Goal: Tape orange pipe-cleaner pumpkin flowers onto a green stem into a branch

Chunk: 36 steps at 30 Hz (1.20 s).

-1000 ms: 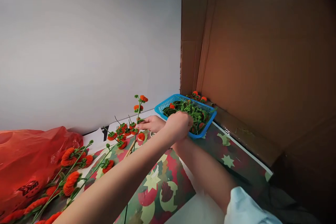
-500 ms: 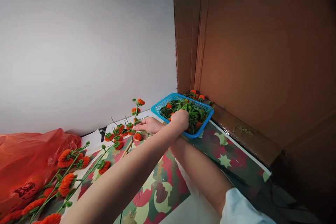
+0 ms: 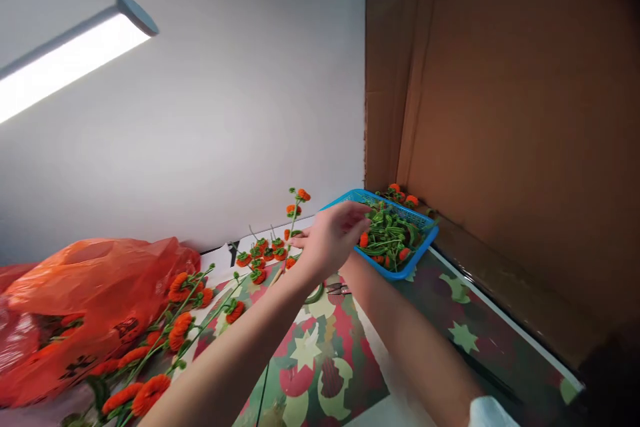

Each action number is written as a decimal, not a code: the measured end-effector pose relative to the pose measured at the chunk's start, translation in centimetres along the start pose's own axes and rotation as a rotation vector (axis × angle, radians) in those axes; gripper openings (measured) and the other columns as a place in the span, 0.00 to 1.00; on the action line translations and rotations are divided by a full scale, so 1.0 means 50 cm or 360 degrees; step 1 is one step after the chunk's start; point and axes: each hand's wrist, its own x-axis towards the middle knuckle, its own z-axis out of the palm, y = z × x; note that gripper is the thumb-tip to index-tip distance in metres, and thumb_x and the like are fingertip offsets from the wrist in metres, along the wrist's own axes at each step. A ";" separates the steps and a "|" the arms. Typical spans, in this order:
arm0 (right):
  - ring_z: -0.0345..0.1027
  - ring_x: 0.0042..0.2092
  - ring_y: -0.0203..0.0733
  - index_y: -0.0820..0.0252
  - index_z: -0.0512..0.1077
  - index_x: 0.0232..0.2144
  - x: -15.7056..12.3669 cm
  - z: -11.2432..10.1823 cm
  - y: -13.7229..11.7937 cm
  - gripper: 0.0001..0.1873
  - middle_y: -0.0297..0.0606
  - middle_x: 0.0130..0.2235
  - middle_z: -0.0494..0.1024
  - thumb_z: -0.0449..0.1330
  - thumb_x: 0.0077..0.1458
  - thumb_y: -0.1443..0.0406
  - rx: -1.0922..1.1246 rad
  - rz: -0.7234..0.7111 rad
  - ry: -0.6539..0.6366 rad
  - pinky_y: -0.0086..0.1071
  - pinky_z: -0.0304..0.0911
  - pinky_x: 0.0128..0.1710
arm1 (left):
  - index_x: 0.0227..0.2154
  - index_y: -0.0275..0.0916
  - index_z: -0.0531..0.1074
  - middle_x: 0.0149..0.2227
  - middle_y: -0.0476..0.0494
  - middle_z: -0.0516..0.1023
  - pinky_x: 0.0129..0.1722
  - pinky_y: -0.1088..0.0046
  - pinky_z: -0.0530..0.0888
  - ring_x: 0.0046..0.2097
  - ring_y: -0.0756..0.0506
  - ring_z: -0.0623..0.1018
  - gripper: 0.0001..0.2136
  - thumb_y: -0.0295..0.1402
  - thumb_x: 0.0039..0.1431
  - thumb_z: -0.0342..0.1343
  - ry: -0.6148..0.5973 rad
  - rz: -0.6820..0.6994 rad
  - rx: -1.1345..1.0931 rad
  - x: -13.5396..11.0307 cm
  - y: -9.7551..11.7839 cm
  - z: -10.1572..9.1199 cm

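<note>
My forearms cross, the left over the right. My left hand [image 3: 334, 232] is beside the left rim of a blue plastic basket [image 3: 433, 238], its fingers loosely curled and apart, with nothing visible between them. Green fuzzy pieces [image 3: 393, 230] with small orange flower heads fill the basket. Partly hidden behind the left wrist, my right hand [image 3: 299, 241] pinches the stem of an upright flower sprig [image 3: 294, 210], which carries orange heads and a green bud at its top. Loose orange flowers with green bases [image 3: 257, 260] lie just left of it.
Long orange-flowered stems [image 3: 180, 330] lie at left beside an orange plastic bag [image 3: 115, 300]. Pliers [image 3: 339, 289] and a green roll [image 3: 315, 293] rest on the patterned table cover [image 3: 305, 350]. Cardboard [image 3: 500, 113] stands at right; a lamp [image 3: 75, 53] hangs upper left.
My left hand has come up and left, out of the basket's green pieces, and its fingers have parted. My right hand stays at the sprig. The view has tilted up and shifted left.
</note>
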 end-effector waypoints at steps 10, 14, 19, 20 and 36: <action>0.67 0.30 0.36 0.67 0.75 0.24 -0.040 0.003 -0.038 0.18 0.35 0.24 0.75 0.69 0.33 0.57 0.0222 0.0176 -0.0032 0.31 0.59 0.35 | 0.29 0.36 0.71 0.27 0.46 0.77 0.32 0.74 0.75 0.30 0.49 0.77 0.10 0.35 0.45 0.63 0.1143 -0.0291 -0.0076 -0.172 -0.114 -0.141; 0.65 0.29 0.35 0.65 0.75 0.22 -0.052 -0.001 -0.046 0.15 0.35 0.24 0.75 0.68 0.34 0.58 0.0175 0.0169 -0.0003 0.30 0.59 0.33 | 0.28 0.36 0.71 0.26 0.47 0.76 0.32 0.75 0.75 0.29 0.50 0.77 0.09 0.34 0.46 0.62 0.1122 -0.0298 -0.0197 -0.166 -0.112 -0.120; 0.64 0.28 0.35 0.65 0.74 0.22 -0.050 0.009 -0.038 0.14 0.35 0.24 0.74 0.67 0.37 0.57 0.0125 0.0122 0.0033 0.30 0.58 0.31 | 0.27 0.36 0.70 0.27 0.47 0.76 0.33 0.74 0.75 0.30 0.49 0.77 0.09 0.35 0.46 0.63 0.1156 -0.0301 -0.0316 -0.161 -0.115 -0.119; 0.64 0.29 0.34 0.65 0.74 0.22 -0.050 0.010 -0.037 0.14 0.35 0.24 0.74 0.67 0.37 0.58 0.0141 0.0124 0.0041 0.30 0.58 0.31 | 0.27 0.36 0.70 0.27 0.47 0.76 0.33 0.74 0.75 0.31 0.49 0.77 0.09 0.35 0.46 0.62 0.1151 -0.0300 -0.0329 -0.163 -0.116 -0.118; 0.65 0.31 0.38 0.65 0.75 0.22 -0.047 0.021 -0.026 0.13 0.36 0.24 0.75 0.64 0.40 0.58 -0.0084 -0.0063 0.0237 0.32 0.59 0.34 | 0.31 0.38 0.71 0.31 0.45 0.79 0.37 0.70 0.77 0.33 0.47 0.79 0.08 0.34 0.48 0.60 0.1181 -0.0242 -0.0038 -0.170 -0.112 -0.103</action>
